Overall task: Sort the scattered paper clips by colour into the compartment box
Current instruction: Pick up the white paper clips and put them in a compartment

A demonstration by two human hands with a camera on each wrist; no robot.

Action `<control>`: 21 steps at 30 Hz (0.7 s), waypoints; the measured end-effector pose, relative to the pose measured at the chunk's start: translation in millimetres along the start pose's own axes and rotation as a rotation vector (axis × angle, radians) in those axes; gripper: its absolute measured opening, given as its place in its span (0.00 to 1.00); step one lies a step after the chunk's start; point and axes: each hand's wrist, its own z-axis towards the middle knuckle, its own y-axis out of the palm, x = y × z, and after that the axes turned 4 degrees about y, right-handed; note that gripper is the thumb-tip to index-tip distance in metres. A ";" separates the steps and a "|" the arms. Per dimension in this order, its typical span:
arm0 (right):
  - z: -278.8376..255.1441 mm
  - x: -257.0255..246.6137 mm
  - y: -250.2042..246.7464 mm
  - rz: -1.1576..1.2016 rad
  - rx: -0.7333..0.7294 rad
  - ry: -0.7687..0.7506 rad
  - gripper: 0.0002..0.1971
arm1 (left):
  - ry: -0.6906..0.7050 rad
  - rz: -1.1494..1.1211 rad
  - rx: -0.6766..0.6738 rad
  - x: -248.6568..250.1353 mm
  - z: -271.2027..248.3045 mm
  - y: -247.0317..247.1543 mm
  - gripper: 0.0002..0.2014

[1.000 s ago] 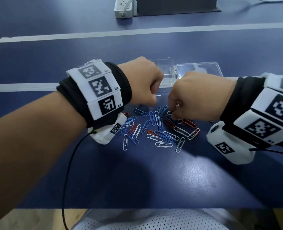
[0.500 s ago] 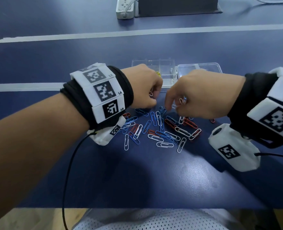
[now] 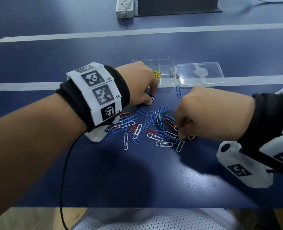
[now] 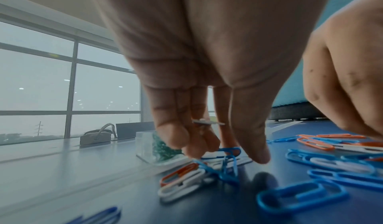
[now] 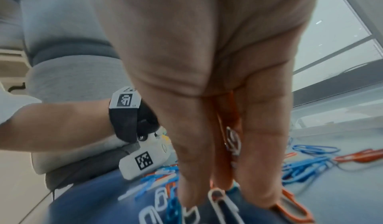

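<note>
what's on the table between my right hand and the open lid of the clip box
One lone blue paper clip, lying apart from the pile, just in front of the compartment box where it meets its lid. Otherwise bare table up to the right hand. The head view shows it.

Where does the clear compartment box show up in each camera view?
Head: compartment box upper centre, beyond the left hand.
Left wrist: centre left, behind the fingers, box corner at.
Right wrist: blurred at the right edge; uncertain.
Shared landmark: the scattered paper clips.

Compartment box (image 3: 166,75), clear, lid open: 1. Hands: 2, left hand (image 3: 140,83) and right hand (image 3: 208,113). Power strip (image 3: 125,7): 1. Loose paper clips (image 3: 154,128), blue, white and red: dozens, overlapping, exact count unclear.
</note>
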 end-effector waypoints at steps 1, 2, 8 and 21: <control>0.2 -1.0 1.3 -0.011 -0.012 0.026 0.11 | 0.006 0.012 -0.006 0.8 1.3 0.2 0.13; 0.6 -1.2 2.3 -0.015 -0.012 0.047 0.11 | 0.013 0.019 -0.010 1.3 2.6 -0.2 0.12; 1.1 5.9 4.7 0.018 0.033 0.070 0.09 | 0.032 0.026 -0.007 3.5 1.3 -2.5 0.06; 5.7 22.9 -13.1 0.208 0.096 0.102 0.13 | -0.040 -0.118 0.061 7.1 -9.1 5.7 0.08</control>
